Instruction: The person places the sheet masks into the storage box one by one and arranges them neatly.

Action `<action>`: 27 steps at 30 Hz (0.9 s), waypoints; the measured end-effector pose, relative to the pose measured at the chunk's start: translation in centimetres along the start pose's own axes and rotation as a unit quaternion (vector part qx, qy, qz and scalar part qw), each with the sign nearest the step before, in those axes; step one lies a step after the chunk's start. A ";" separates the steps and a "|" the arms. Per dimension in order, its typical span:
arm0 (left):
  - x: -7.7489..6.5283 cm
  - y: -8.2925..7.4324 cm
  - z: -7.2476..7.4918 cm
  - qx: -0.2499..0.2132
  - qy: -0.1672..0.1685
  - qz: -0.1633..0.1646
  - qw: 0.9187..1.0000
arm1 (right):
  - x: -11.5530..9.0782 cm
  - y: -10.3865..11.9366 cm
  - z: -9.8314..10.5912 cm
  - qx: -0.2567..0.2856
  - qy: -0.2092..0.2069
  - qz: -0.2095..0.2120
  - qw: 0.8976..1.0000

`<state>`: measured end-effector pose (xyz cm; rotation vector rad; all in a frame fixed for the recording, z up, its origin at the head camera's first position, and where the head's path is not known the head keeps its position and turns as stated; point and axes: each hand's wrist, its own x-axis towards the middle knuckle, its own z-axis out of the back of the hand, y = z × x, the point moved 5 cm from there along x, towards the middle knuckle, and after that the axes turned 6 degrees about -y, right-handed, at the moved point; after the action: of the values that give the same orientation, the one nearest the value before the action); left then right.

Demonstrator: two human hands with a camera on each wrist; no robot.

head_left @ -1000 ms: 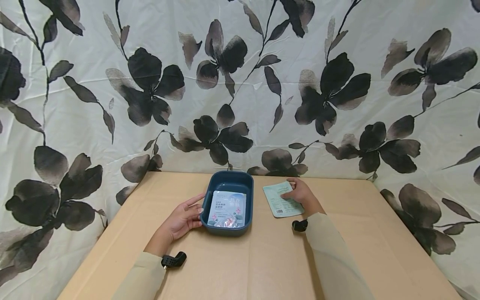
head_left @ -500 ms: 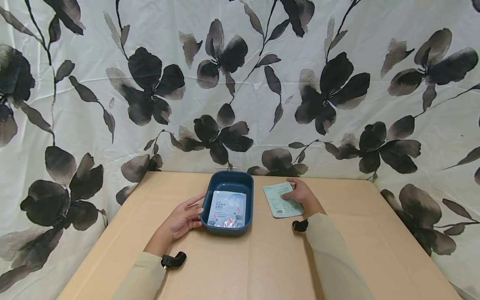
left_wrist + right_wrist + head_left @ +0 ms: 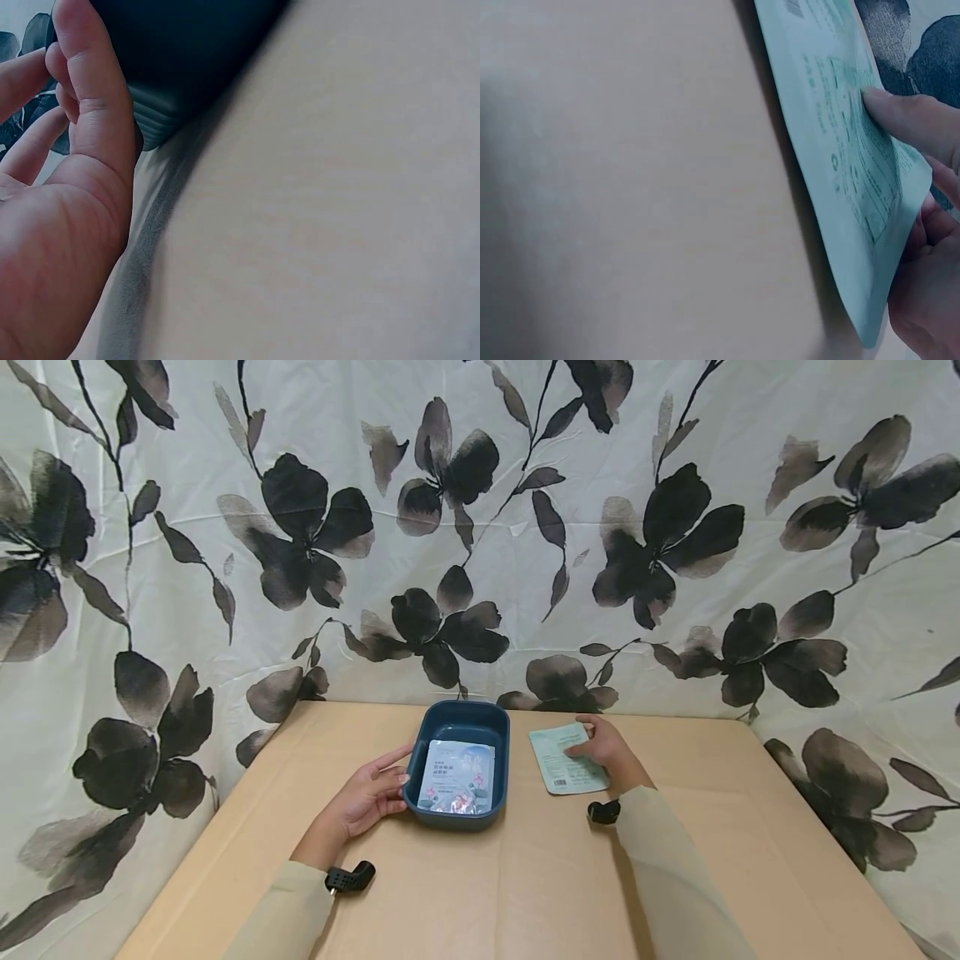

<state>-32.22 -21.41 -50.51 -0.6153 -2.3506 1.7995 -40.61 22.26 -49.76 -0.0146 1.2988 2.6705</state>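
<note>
A dark blue rectangular plastic box stands near the table's far edge, just left of centre. Inside it lies a pale blue sheet mask packet printed with pink flowers. The fingers of my left hand touch the box's left outer wall, with the palm turned toward it. To the right of the box, my right hand pinches a mint green sheet mask packet by its right side. In the right wrist view the thumb lies on its printed face, with the other fingers behind; the lower edge runs close over the table.
The tan tabletop reaches back to a white cloth with dark flowers. A small black device is strapped to the left wrist, and another black device to the right. Beige sleeves cover the forearms.
</note>
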 end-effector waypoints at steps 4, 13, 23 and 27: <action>0.1 0.1 -0.1 -0.001 -0.001 0.004 1.000 | -0.2 -0.1 0.3 -0.013 -0.006 0.002 1.000; 0.3 0.0 -0.2 -0.007 -0.006 0.011 1.000 | -0.5 -0.2 0.8 -0.001 -0.010 0.010 1.000; 0.7 0.1 -0.3 -0.012 -0.003 0.005 1.000 | -0.5 -0.6 1.2 0.032 0.008 0.027 0.999; 0.8 0.2 -0.3 -0.009 -0.005 0.002 1.000 | -0.7 -0.6 1.2 0.045 0.022 0.025 0.998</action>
<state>-32.84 -20.75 -50.71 -0.6141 -2.3771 1.7889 -39.69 23.48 -49.40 -0.0299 1.4486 2.6642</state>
